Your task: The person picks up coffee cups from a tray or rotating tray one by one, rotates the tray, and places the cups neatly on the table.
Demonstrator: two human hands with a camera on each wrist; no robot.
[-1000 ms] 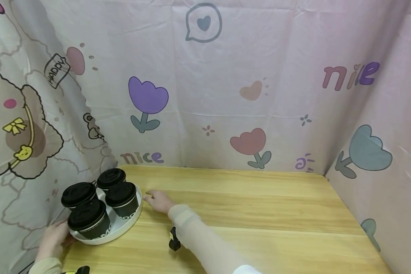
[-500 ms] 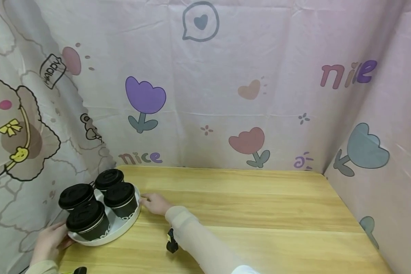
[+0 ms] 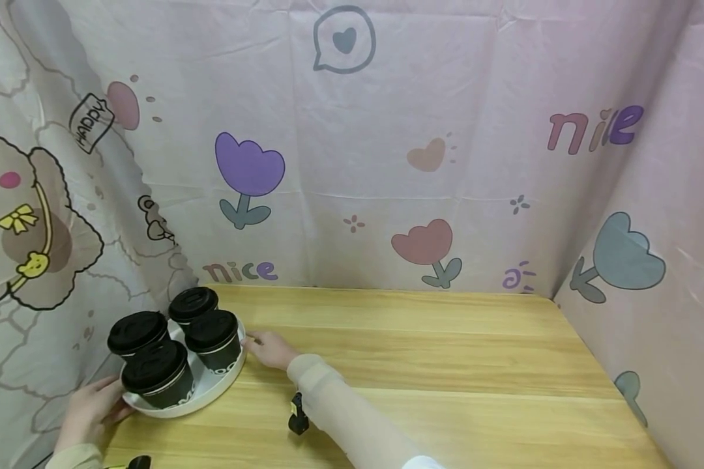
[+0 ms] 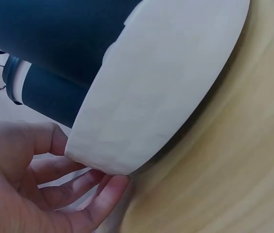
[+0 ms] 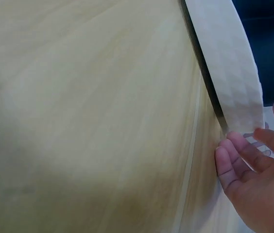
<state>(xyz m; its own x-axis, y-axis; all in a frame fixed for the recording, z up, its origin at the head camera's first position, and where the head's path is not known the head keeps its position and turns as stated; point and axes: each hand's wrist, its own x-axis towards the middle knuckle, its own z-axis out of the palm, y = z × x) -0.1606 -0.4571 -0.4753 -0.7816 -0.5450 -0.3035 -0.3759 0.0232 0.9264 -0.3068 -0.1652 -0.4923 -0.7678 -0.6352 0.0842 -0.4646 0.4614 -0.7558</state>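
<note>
A round white tray (image 3: 214, 391) stands at the left of the wooden table, carrying several dark lidded paper cups (image 3: 213, 342) with white lettering. My left hand (image 3: 90, 409) grips its near-left edge; in the left wrist view the thumb lies at the rim and the fingers (image 4: 110, 191) curl beneath the tray wall (image 4: 151, 92). At the opposite side, my right hand (image 3: 272, 350) holds the right edge. The right wrist view has its fingertips (image 5: 236, 141) under the bottom of the tray wall (image 5: 229, 63) with the thumb up by the rim.
The wooden table (image 3: 422, 352) extends to the right of the tray. A patterned curtain (image 3: 340, 143) hangs behind and on both sides, and its left part (image 3: 47, 352) comes close to the cups and left hand.
My right hand came in from just beside the tray and took hold of its edge. Since then the tray, with its cups and both hands, has shifted slightly to the right.
</note>
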